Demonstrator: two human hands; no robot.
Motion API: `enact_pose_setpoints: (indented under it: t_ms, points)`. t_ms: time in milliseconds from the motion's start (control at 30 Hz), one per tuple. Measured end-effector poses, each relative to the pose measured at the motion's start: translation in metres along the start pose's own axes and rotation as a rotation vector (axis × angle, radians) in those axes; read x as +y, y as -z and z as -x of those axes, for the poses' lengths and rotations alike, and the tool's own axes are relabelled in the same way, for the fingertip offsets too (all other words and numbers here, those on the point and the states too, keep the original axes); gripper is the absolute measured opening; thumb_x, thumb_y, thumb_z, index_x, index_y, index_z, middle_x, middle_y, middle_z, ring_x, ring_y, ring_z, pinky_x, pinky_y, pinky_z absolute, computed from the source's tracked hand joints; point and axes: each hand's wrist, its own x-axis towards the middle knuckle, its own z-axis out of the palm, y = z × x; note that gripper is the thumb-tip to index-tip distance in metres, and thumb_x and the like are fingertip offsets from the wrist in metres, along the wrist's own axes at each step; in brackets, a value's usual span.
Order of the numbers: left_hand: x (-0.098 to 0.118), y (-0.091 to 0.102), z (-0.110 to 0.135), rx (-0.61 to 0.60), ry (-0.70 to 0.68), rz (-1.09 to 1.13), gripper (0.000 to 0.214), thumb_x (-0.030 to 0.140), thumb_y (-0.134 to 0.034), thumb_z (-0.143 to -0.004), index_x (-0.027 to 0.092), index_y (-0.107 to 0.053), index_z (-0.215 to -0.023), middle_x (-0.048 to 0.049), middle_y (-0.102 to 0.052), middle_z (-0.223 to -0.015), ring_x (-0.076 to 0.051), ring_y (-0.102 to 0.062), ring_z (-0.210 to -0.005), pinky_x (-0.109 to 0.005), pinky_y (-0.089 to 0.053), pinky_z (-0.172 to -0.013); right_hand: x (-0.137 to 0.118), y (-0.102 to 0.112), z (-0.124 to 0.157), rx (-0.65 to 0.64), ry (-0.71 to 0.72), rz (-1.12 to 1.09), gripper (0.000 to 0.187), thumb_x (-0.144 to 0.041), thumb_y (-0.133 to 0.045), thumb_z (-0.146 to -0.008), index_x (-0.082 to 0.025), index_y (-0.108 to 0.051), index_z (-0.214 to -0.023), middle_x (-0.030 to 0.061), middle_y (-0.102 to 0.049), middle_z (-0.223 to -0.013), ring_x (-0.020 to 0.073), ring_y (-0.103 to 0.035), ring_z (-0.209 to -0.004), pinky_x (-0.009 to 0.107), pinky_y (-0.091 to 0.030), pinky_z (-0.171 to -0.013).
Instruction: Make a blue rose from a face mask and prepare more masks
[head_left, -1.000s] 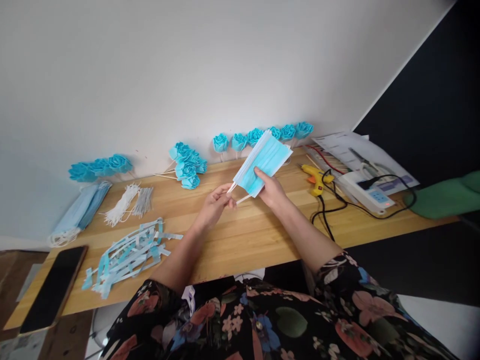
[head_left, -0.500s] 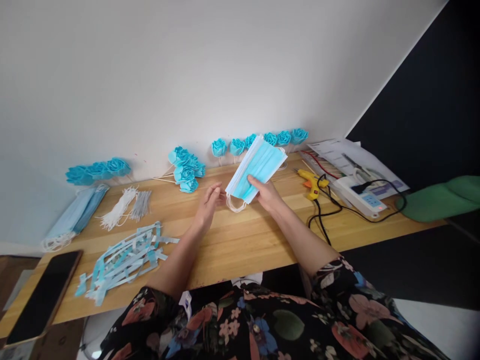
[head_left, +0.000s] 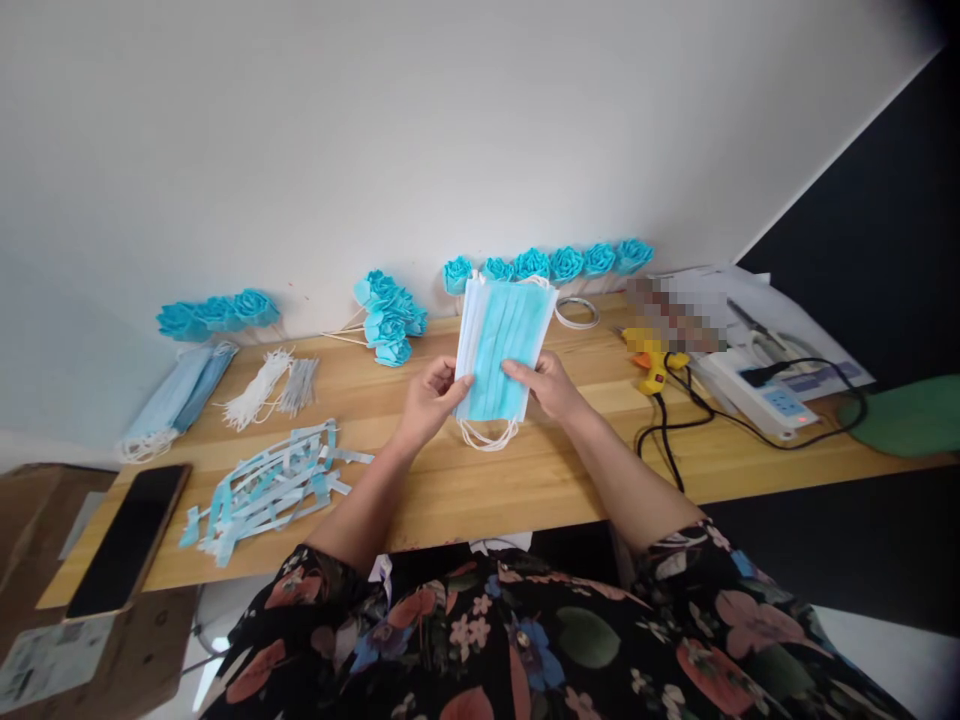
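Observation:
A small stack of blue face masks (head_left: 501,345) is held upright above the table, its white ear loops hanging below and showing at the top. My left hand (head_left: 435,398) pinches the stack's left edge, thumb in front. On the other side my right hand (head_left: 551,385) grips the right edge with its thumb pressed on the blue front. The fingers behind the masks are hidden. Behind the stack, blue flowers (head_left: 566,264) on thin sticks stand in a row along the wall. A bunch of similar flowers (head_left: 390,318) lies left of them.
On the left are more masks (head_left: 180,400), white cords (head_left: 259,390), grey ties (head_left: 298,386), cut strips (head_left: 270,490) and a phone (head_left: 131,540). A roll of tape (head_left: 577,313), a yellow glue gun (head_left: 654,368), its black cable and a power strip (head_left: 772,400) occupy the right.
My left hand has come over to the masks and taken hold of their left edge. The stack has turned from tilted to nearly upright. The view has shifted slightly.

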Motion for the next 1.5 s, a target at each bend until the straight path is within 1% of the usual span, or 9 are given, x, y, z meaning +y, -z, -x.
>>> enact_pose_setpoints:
  t_ms: [133,233,400,567,867,1133,1233,1400,1500]
  points:
    - [-0.022,0.007,-0.012,-0.023,0.111,-0.099,0.023,0.031,-0.075,-0.078,0.018,-0.060,-0.089,-0.0001,-0.064,-0.078,-0.016,-0.060,-0.077,-0.027,-0.049,-0.075,0.009,0.005,-0.008,-0.008,0.040,0.327,0.045,-0.060,-0.076,-0.074,-0.017,-0.070,-0.061,-0.0007,-0.067,-0.060,0.0178,-0.062,-0.060,0.028,-0.046,-0.057]
    - [-0.034,0.011,-0.017,-0.009,0.114,-0.237,0.019,0.023,-0.073,-0.077,0.017,-0.061,-0.091,-0.0007,-0.065,-0.080,-0.017,-0.061,-0.079,-0.028,-0.049,-0.075,0.017,0.008,-0.013,-0.091,0.040,0.443,0.044,-0.058,-0.075,-0.075,-0.017,-0.069,-0.062,-0.0018,-0.066,-0.060,0.0172,-0.060,-0.059,0.026,-0.044,-0.055]
    - [-0.028,0.010,-0.014,-0.002,0.029,-0.426,0.012,0.025,-0.067,-0.081,0.017,-0.061,-0.087,0.0010,-0.061,-0.076,-0.015,-0.055,-0.069,-0.027,-0.044,-0.067,0.027,0.011,-0.016,-0.096,-0.026,0.386,0.042,-0.057,-0.077,-0.073,-0.016,-0.079,-0.080,0.0037,-0.078,-0.081,0.0248,-0.071,-0.075,0.032,-0.055,-0.065]
    - [-0.024,0.008,-0.012,0.025,-0.058,-0.468,0.012,0.029,-0.063,-0.085,0.018,-0.058,-0.081,0.0023,-0.056,-0.070,-0.014,-0.052,-0.066,-0.026,-0.042,-0.066,0.029,0.011,-0.018,-0.074,0.080,0.297,0.039,-0.053,-0.077,-0.075,-0.018,-0.082,-0.092,0.0051,-0.080,-0.100,0.0280,-0.074,-0.095,0.037,-0.059,-0.082]
    - [-0.040,0.008,-0.016,0.001,0.006,-0.261,0.028,0.038,-0.075,-0.081,0.019,-0.057,-0.091,-0.0001,-0.064,-0.082,-0.016,-0.060,-0.077,-0.027,-0.049,-0.072,0.034,0.015,-0.020,-0.074,-0.014,0.314,0.035,-0.048,-0.083,-0.069,-0.016,-0.081,-0.085,0.0049,-0.080,-0.089,0.0238,-0.074,-0.080,0.034,-0.059,-0.072]
    - [-0.023,0.004,-0.012,0.081,-0.071,-0.234,0.023,0.038,-0.068,-0.084,0.018,-0.056,-0.084,0.0031,-0.054,-0.072,-0.011,-0.049,-0.064,-0.024,-0.040,-0.060,0.026,0.013,-0.018,-0.057,0.033,0.289,0.037,-0.047,-0.084,-0.070,-0.016,-0.081,-0.091,0.0060,-0.080,-0.092,0.0257,-0.074,-0.084,0.036,-0.060,-0.075]
    - [-0.018,0.003,-0.010,0.089,-0.075,-0.239,0.023,0.038,-0.068,-0.084,0.018,-0.057,-0.084,0.0035,-0.052,-0.071,-0.011,-0.046,-0.062,-0.023,-0.036,-0.058,0.020,0.010,-0.016,-0.059,0.033,0.302,0.041,-0.050,-0.083,-0.071,-0.016,-0.080,-0.094,0.0074,-0.080,-0.096,0.0282,-0.075,-0.089,0.040,-0.060,-0.081]
    - [-0.019,0.000,-0.010,0.080,-0.060,-0.327,0.022,0.034,-0.071,-0.080,0.017,-0.060,-0.089,0.0018,-0.056,-0.073,-0.013,-0.048,-0.066,-0.025,-0.038,-0.061,0.013,0.003,-0.016,-0.097,0.135,0.263,0.049,-0.050,-0.084,-0.070,-0.021,-0.078,-0.109,0.0066,-0.077,-0.118,0.0310,-0.069,-0.116,0.043,-0.055,-0.101]
    - [-0.021,-0.002,-0.009,0.064,-0.043,-0.374,0.023,0.035,-0.070,-0.081,0.016,-0.062,-0.092,-0.0001,-0.060,-0.076,-0.014,-0.050,-0.068,-0.026,-0.039,-0.063,0.014,0.000,-0.016,-0.116,0.146,0.252,0.050,-0.052,-0.082,-0.072,-0.022,-0.077,-0.112,0.0065,-0.075,-0.122,0.0308,-0.068,-0.118,0.044,-0.053,-0.105]
